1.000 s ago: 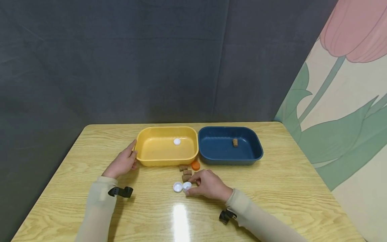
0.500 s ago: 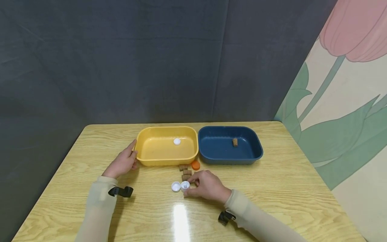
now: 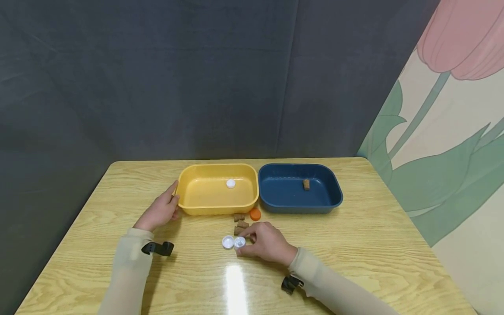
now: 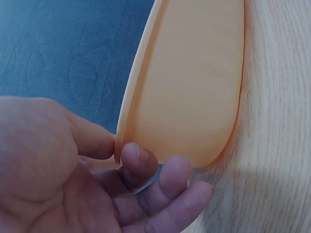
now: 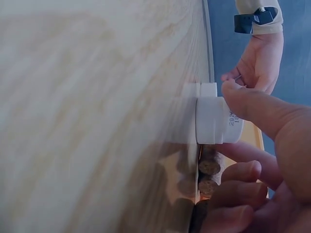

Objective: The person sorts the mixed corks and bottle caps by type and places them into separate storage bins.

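Note:
My right hand point(image 3: 269, 243) pinches a white plastic bottle cap point(image 3: 239, 243) between thumb and fingers, low over the wooden table. Printed digits show on this cap point(image 5: 234, 119) in the right wrist view. Directly left of it, a second white cap point(image 3: 228, 242) lies with its hollow side up. Several corks point(image 3: 238, 230) lie just beyond the caps, some partly behind my right hand. My left hand point(image 3: 157, 211) holds the left end of the yellow tub point(image 3: 216, 210), thumb at its rim and curled fingertips point(image 4: 176, 170) by its end wall.
One white cap point(image 3: 231, 183) sits inside the yellow tub. To its right stands a dark blue tub point(image 3: 301, 209) with a cork point(image 3: 306, 184) in it. An orange cap point(image 3: 255, 214) lies in front of the tubs. A dark cloth point(image 3: 197, 78) hangs behind the table.
My right hand has moved slightly left with the pinched cap, and the neighbouring white cap has shifted left too. The nearest corks have shifted a little. My left hand stays at the yellow tub.

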{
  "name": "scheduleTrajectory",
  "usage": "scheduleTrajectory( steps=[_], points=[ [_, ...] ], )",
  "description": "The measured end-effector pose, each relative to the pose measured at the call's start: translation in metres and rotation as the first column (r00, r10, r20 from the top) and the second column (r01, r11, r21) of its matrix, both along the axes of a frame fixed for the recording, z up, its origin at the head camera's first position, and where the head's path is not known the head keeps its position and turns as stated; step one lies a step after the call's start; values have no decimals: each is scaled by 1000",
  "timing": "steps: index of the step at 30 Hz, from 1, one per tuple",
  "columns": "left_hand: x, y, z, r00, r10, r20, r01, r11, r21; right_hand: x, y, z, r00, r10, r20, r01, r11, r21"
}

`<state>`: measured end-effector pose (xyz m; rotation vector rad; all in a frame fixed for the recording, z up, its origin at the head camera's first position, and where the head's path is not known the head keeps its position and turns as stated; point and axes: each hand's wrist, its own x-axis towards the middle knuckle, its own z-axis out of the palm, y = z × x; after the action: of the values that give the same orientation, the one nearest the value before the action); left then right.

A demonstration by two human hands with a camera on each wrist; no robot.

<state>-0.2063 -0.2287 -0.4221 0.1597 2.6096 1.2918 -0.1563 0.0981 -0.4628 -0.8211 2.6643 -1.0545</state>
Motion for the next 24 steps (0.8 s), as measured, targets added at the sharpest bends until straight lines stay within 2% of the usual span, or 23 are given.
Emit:
scheduleTrajectory(
  steps=[10, 17, 24],
  points=[
    [-2, -1, -2, 1000, -9, -6, 9, 1000, 2, 0, 3, 3, 999, 2, 46, 0, 998, -60],
    [-2, -1, -2, 1000, 2, -1, -2, 1000, 8, -1, 5, 10, 1000, 17, 15, -15, 996, -85],
    [-1, 0, -1, 1000, 2, 2, -2, 1000, 7, -5, 7, 21, 999, -15, 38, 19, 994, -110]
  ],
)
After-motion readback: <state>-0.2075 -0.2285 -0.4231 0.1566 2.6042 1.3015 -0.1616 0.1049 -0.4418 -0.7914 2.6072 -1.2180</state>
